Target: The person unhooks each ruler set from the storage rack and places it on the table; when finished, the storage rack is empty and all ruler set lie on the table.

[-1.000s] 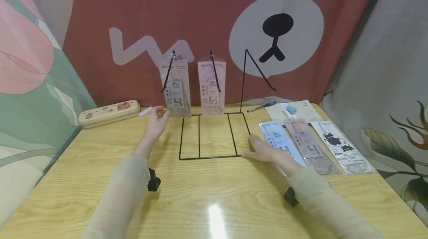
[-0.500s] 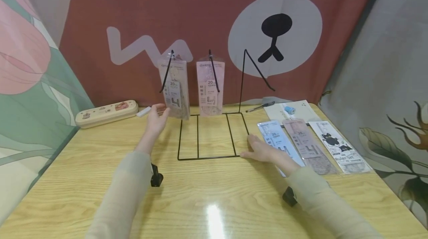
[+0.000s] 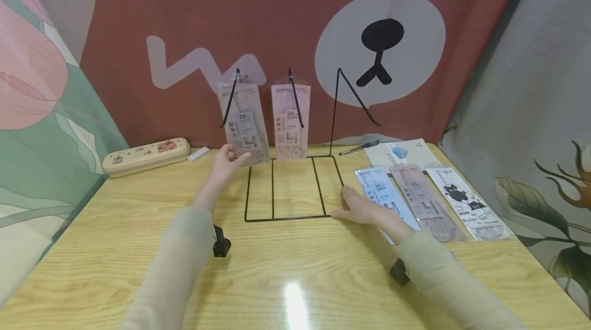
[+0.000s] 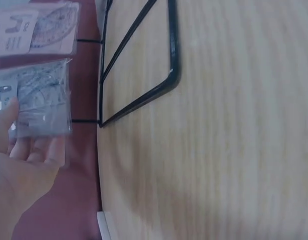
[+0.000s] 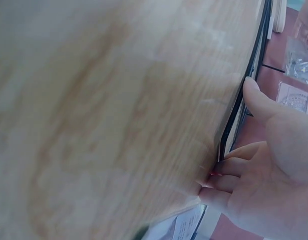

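My left hand [image 3: 226, 163] pinches the lower left edge of a clear-wrapped ruler set [image 3: 244, 124], thumb in front and fingers behind, as the left wrist view shows on the hand [image 4: 23, 172]. This set hangs from the left hook of a black wire display rack [image 3: 286, 218]. A pink ruler set [image 3: 292, 122] hangs from the middle hook, and the right hook [image 3: 357, 95] bears nothing. My right hand [image 3: 362, 207] rests at the rack's front right corner, thumb on the front bar and relaxed fingers by the side bar [image 5: 223, 145].
Right of the rack lie a blue ruler set [image 3: 385, 194], a mauve one [image 3: 422, 199] and a white cat-print one [image 3: 466, 201]. Behind them are a booklet [image 3: 417, 150], a small blue object [image 3: 399, 152] and a pen [image 3: 359, 148]. A pencil case [image 3: 145, 157] and white eraser [image 3: 198, 154] lie at left.
My left hand has moved right onto the left ruler set's lower edge, and the set's bottom has swung right with it. My right hand stays at the rack corner.
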Action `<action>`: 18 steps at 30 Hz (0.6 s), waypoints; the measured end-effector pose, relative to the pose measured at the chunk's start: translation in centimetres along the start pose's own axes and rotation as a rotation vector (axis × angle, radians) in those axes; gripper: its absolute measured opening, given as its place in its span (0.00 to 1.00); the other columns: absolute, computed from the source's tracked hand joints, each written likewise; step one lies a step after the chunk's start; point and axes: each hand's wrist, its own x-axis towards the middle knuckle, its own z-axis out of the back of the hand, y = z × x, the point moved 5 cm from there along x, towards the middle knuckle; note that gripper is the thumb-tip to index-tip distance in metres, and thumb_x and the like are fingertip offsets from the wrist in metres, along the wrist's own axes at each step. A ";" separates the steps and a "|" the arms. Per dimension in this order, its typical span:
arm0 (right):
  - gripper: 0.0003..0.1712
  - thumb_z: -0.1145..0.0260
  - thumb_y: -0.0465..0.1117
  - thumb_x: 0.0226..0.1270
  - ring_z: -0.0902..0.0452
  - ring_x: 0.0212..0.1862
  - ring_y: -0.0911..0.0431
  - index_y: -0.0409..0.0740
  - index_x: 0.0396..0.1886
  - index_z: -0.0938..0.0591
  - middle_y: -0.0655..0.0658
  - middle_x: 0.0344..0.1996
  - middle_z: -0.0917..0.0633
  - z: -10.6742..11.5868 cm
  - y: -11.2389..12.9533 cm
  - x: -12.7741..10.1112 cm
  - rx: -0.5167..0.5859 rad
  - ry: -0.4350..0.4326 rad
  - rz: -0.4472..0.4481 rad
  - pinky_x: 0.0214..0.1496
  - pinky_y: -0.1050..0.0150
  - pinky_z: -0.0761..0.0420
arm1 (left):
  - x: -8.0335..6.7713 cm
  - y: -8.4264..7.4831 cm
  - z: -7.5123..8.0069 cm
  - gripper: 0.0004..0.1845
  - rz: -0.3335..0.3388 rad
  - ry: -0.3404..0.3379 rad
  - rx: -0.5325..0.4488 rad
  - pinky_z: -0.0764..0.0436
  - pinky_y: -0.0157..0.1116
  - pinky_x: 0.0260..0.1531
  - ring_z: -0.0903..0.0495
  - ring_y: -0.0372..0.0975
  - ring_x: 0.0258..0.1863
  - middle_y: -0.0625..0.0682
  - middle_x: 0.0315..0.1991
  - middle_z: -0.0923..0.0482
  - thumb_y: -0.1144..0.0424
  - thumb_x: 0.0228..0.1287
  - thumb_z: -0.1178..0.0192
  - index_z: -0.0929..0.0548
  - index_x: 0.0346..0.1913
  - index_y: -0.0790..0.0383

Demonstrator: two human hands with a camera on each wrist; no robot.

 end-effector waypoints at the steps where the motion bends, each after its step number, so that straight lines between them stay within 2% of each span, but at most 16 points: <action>1: 0.52 0.42 0.55 0.67 0.59 0.72 0.32 0.21 0.70 0.54 0.22 0.70 0.53 0.0 0.0 0.0 0.002 0.003 -0.002 0.74 0.43 0.54 | -0.1 -0.1 -0.2 0.29 -0.006 0.004 0.011 0.29 0.48 0.62 0.30 0.54 0.62 0.66 0.62 0.31 0.57 0.67 0.43 0.36 0.63 0.71; 3: 0.52 0.42 0.55 0.67 0.59 0.72 0.32 0.21 0.70 0.54 0.22 0.70 0.54 0.0 0.0 0.0 0.001 0.004 -0.002 0.74 0.43 0.54 | -0.4 -0.1 -0.4 0.26 -0.017 -0.002 0.057 0.24 0.46 0.57 0.26 0.54 0.58 0.66 0.59 0.27 0.57 0.67 0.43 0.31 0.61 0.72; 7: 0.52 0.42 0.56 0.67 0.59 0.72 0.32 0.22 0.70 0.55 0.23 0.70 0.54 0.0 0.0 0.0 -0.003 0.009 -0.007 0.75 0.43 0.55 | -1.3 -0.2 -0.7 0.20 -0.060 -0.023 0.125 0.19 0.36 0.42 0.19 0.52 0.49 0.65 0.52 0.20 0.58 0.66 0.42 0.22 0.53 0.71; 9: 0.52 0.42 0.56 0.67 0.60 0.73 0.33 0.22 0.70 0.55 0.23 0.70 0.54 0.0 0.0 -0.1 -0.004 0.010 -0.011 0.75 0.44 0.55 | -2.0 -0.2 -0.8 0.19 -0.088 -0.023 0.119 0.20 0.31 0.34 0.18 0.51 0.46 0.64 0.49 0.19 0.58 0.65 0.41 0.20 0.50 0.71; 14: 0.52 0.42 0.56 0.67 0.60 0.73 0.33 0.22 0.70 0.55 0.23 0.70 0.54 0.0 -0.1 0.0 -0.007 0.008 -0.016 0.75 0.43 0.55 | -4.6 -0.3 -0.9 0.16 -0.166 0.024 0.088 0.22 0.27 0.26 0.15 0.48 0.42 0.64 0.44 0.17 0.62 0.63 0.39 0.18 0.48 0.71; 18: 0.53 0.42 0.57 0.67 0.60 0.72 0.32 0.21 0.70 0.54 0.23 0.70 0.54 0.0 -0.1 0.0 -0.001 0.008 -0.009 0.75 0.43 0.55 | -7.1 -0.1 -0.7 0.14 -0.184 0.048 0.081 0.29 0.25 0.17 0.16 0.37 0.28 0.66 0.40 0.16 0.65 0.61 0.38 0.18 0.45 0.73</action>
